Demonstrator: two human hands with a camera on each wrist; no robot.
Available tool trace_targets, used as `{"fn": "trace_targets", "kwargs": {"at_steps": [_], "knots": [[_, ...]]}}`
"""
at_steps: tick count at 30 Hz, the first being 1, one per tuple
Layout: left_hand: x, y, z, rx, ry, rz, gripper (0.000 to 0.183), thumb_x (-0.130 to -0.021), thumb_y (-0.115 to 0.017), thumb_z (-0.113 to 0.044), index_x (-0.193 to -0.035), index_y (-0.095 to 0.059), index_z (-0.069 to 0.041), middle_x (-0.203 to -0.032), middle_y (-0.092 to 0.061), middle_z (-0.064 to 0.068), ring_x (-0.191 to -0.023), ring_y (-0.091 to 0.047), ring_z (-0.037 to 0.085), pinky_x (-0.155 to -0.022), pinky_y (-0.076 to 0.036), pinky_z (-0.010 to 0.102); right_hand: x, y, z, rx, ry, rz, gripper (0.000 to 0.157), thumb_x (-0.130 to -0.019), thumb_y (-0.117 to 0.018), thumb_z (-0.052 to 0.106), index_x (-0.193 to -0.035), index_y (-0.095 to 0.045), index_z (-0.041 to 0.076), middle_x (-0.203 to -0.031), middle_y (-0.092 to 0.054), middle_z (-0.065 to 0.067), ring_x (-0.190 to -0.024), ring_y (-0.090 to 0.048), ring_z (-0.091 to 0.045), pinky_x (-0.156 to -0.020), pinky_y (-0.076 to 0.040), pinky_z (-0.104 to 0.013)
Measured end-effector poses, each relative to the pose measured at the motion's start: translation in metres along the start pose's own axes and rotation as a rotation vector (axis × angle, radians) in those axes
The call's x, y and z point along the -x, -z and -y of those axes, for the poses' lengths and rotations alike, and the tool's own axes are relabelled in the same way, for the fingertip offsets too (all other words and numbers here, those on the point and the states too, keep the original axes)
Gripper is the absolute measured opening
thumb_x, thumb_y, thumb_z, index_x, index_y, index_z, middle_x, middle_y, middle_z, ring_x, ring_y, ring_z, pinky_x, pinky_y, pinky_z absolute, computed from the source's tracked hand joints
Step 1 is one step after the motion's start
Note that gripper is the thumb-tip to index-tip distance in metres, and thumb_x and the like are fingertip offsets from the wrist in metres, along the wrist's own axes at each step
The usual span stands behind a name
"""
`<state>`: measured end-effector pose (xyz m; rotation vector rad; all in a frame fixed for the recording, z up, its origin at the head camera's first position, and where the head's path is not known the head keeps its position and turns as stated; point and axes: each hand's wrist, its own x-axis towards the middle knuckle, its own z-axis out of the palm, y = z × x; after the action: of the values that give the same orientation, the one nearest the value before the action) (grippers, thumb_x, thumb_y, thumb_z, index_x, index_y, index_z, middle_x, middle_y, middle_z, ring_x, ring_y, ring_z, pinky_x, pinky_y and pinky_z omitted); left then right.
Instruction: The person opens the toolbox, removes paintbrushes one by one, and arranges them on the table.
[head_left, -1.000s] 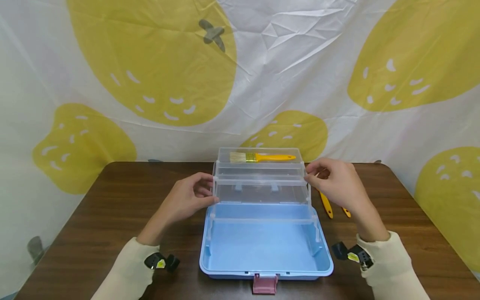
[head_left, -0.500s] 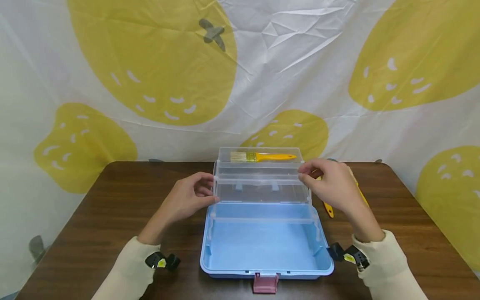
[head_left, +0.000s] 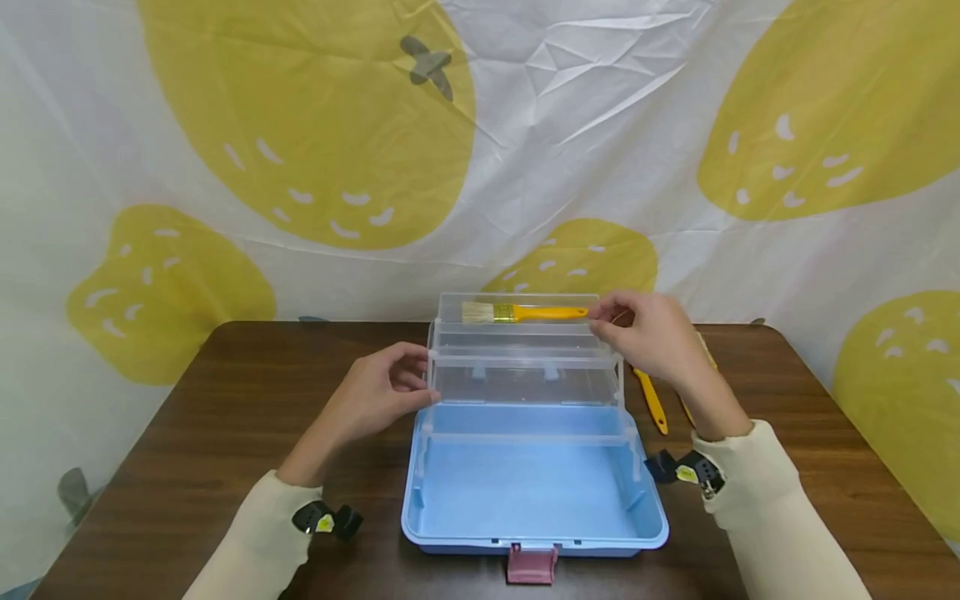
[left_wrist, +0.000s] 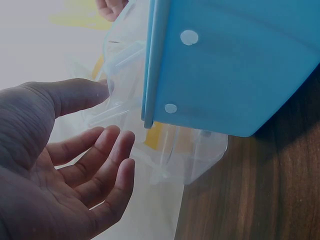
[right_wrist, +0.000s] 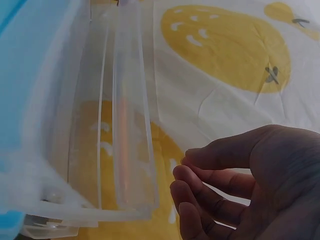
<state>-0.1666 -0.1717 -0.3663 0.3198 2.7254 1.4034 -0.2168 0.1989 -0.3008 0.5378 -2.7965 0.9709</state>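
Observation:
A light blue toolbox (head_left: 525, 500) stands opened on the table, its clear stepped trays (head_left: 525, 342) raised toward the back. A paintbrush (head_left: 551, 313) with a yellow handle and pale bristles lies across the rearmost tray. My left hand (head_left: 378, 387) rests at the left side of the trays, thumb tip against the clear plastic, fingers loosely bent. Beside the handle end of the paintbrush is my right hand (head_left: 645, 329); in the right wrist view its loosely curled fingers (right_wrist: 185, 175) hold nothing and sit just off the tray's end.
More yellow-handled brushes (head_left: 651, 402) lie right of the toolbox, partly behind my right hand. A pink latch (head_left: 531, 565) hangs down at the box's front. Behind the wooden table (head_left: 247, 392) hangs a lemon-print cloth (head_left: 360, 125).
My right hand has shifted from the trays' right side leftward, then up and back to the rearmost tray's right end. The left hand, toolbox and paintbrush have stayed put.

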Motion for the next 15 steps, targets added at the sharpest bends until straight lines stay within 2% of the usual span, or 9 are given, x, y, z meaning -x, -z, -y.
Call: {"fn": "trace_targets", "kwargs": {"at_steps": [5,15], "knots": [[-0.001,0.0,0.0,0.002,-0.001,0.001,0.05,-0.097,-0.088,-0.016,-0.14,-0.066,-0.005,-0.125,-0.074,0.012,-0.106,-0.074,0.027,-0.093,-0.064,0.045,-0.019,0.002,0.003,0.001,-0.018,0.037,0.016,-0.104,-0.075,0.014,-0.112,-0.081,0.002,-0.104,-0.078,-0.013,-0.087,-0.07,-0.03,-0.072,-0.055,-0.041],[0.0,-0.002,0.002,0.001,0.001,-0.001,0.049,-0.097,-0.088,-0.016,-0.139,-0.066,-0.004,-0.124,-0.074,0.011,-0.105,-0.074,0.026,-0.092,-0.064,0.045,-0.06,-0.009,0.001,0.022,-0.018,0.15,0.018,-0.102,-0.074,0.013,-0.114,-0.08,0.001,-0.109,-0.078,-0.015,-0.101,-0.069,-0.035,-0.086,-0.054,-0.049]]}}
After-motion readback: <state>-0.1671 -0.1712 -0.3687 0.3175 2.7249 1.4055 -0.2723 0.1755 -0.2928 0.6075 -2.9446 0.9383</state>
